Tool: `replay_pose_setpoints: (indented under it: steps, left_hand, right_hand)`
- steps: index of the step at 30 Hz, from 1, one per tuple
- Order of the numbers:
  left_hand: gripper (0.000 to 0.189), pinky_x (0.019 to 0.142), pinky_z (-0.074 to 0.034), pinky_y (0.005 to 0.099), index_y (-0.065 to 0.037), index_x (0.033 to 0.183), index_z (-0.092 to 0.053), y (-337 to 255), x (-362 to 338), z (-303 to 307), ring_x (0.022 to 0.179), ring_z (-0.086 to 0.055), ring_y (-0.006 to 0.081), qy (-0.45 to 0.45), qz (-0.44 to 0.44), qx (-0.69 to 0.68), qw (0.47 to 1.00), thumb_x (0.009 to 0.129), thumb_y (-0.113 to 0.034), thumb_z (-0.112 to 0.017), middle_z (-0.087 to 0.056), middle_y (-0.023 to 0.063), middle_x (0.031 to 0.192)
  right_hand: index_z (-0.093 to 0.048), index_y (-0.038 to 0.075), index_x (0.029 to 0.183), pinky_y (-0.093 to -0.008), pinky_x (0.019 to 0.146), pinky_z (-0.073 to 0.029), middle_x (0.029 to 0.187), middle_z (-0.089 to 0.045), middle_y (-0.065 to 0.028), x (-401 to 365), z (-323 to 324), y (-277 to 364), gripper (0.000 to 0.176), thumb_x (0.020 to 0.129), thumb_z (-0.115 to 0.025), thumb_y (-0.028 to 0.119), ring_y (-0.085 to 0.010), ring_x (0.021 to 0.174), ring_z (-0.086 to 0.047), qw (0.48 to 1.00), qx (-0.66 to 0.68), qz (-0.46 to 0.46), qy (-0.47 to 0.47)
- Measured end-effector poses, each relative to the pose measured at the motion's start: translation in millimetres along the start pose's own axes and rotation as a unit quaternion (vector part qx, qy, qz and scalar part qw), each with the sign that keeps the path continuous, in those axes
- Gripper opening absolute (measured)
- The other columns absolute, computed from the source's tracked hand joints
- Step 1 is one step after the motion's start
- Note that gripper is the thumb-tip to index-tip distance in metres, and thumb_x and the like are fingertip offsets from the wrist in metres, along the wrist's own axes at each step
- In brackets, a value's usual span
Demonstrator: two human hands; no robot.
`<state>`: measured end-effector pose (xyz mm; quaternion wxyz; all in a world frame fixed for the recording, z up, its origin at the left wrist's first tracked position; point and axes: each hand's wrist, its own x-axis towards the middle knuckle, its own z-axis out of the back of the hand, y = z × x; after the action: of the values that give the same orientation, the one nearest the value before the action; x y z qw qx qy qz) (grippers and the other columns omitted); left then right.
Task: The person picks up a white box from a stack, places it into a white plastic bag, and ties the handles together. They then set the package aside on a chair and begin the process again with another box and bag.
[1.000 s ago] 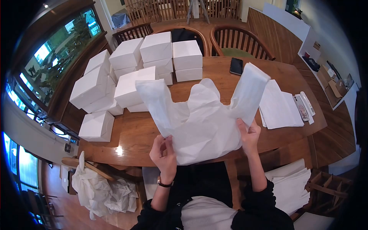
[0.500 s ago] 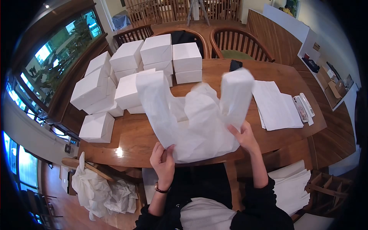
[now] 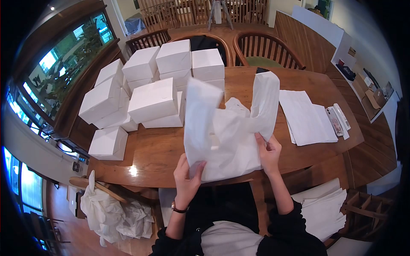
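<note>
Both hands have drawn closer together since half a second ago, and the left flap of the white paper sheet (image 3: 230, 141) now stands nearer the right flap. The left hand (image 3: 188, 177) pinches the sheet's lower left edge and the right hand (image 3: 269, 153) grips its right side, holding it over the middle of the tabletop's (image 3: 162, 149) near edge. White boxes (image 3: 153, 100) crowd the far left corner, and a stack of flat sheets (image 3: 305, 117) lies toward the right edge.

White bag (image 3: 226, 136), white boxes (image 3: 153, 100), brown wooden table (image 3: 158, 147).
</note>
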<state>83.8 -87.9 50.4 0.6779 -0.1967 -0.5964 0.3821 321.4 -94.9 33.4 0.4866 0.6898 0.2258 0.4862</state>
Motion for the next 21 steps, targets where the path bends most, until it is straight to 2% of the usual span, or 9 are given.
replay_pose_setpoints:
  steps: [1,4,7,10,13,16,19,21]
  left_hand:
    - [0.014,0.066,-0.049,0.0266,0.004,0.096,-0.068,3.2,-2.4,-0.7,0.068,-0.063,0.0262,0.011,0.000,-0.003,1.000,0.082,0.005,-0.070,-0.064,0.0110,0.080]
    - [0.015,0.063,-0.049,0.0287,0.004,0.097,-0.068,6.2,-7.3,-5.4,0.065,-0.061,0.0252,-0.043,-0.042,0.057,0.997,0.082,0.007,-0.069,-0.064,0.0111,0.080]
    - [0.015,0.059,-0.047,0.0295,0.004,0.097,-0.068,4.5,-9.0,-5.4,0.061,-0.059,0.0228,-0.061,-0.039,0.109,0.991,0.083,0.008,-0.068,-0.063,0.0111,0.079]
    - [0.013,0.057,-0.044,0.0294,0.004,0.096,-0.068,6.7,-6.6,-5.7,0.059,-0.057,0.0204,-0.064,-0.018,0.109,0.992,0.084,0.007,-0.067,-0.061,0.0105,0.074]
    - [0.014,0.065,-0.046,0.0284,0.004,0.099,-0.068,8.3,-7.2,-3.3,0.072,-0.059,0.0191,-0.033,0.054,0.010,0.998,0.086,0.004,-0.068,-0.062,0.0103,0.087]
    - [0.033,0.083,-0.047,0.0305,0.005,0.113,-0.062,14.9,-1.3,-1.9,0.096,-0.059,0.0198,-0.004,0.051,-0.062,0.997,0.084,-0.005,-0.074,-0.061,0.0112,0.108]
    - [0.058,0.098,-0.043,0.0336,0.006,0.126,-0.052,18.8,-2.4,0.2,0.116,-0.052,0.0209,0.025,0.160,-0.152,0.975,0.080,-0.013,-0.081,-0.054,0.0137,0.127]
    - [0.067,0.100,-0.043,0.0341,0.005,0.130,-0.049,30.5,4.1,10.7,0.116,-0.053,0.0201,0.123,0.222,-0.161,0.954,0.077,-0.014,-0.084,-0.056,0.0144,0.126]
  right_hand:
    - [-0.067,-0.006,0.116,-0.0224,0.086,-0.045,0.110,-0.068,-0.0050,-0.7,-1.8,1.1,0.024,0.096,-0.063,0.009,-0.0077,0.098,-0.059,1.000,0.004,-0.003,0.000]
    - [-0.067,-0.005,0.114,-0.0207,0.082,-0.045,0.105,-0.068,-0.0034,-2.3,-4.9,-7.3,0.022,0.096,-0.064,0.007,-0.0062,0.093,-0.058,0.999,-0.005,0.023,-0.025]
    - [-0.068,-0.005,0.113,-0.0195,0.074,-0.044,0.099,-0.068,-0.0020,-5.0,-3.0,-9.0,0.021,0.096,-0.064,0.006,-0.0050,0.086,-0.056,0.997,-0.045,0.061,-0.031]
    - [-0.069,-0.005,0.109,-0.0213,0.064,-0.041,0.094,-0.068,-0.0050,-8.2,-2.1,-13.5,0.017,0.094,-0.064,0.002,-0.0065,0.074,-0.054,0.989,-0.102,0.095,-0.056]
    - [-0.069,-0.005,0.108,-0.0215,0.064,-0.042,0.094,-0.069,-0.0053,-9.0,0.3,-11.5,0.017,0.093,-0.065,0.002,-0.0073,0.073,-0.056,0.990,-0.103,0.087,-0.048]
    - [-0.068,-0.004,0.111,-0.0221,0.073,-0.045,0.097,-0.069,-0.0057,-6.9,6.3,-12.2,0.019,0.093,-0.064,0.001,-0.0091,0.080,-0.059,0.992,-0.063,0.105,-0.012]
    - [-0.060,-0.004,0.126,-0.0243,0.087,-0.046,0.112,-0.066,-0.0079,-9.2,17.2,-19.6,0.033,0.093,-0.064,0.002,-0.0120,0.098,-0.060,0.998,0.028,0.015,0.048]
    - [-0.052,-0.003,0.134,-0.0273,0.094,-0.044,0.121,-0.061,-0.0095,-5.7,18.3,-9.9,0.044,0.093,-0.065,0.004,-0.0137,0.108,-0.057,0.995,0.072,-0.001,0.067]
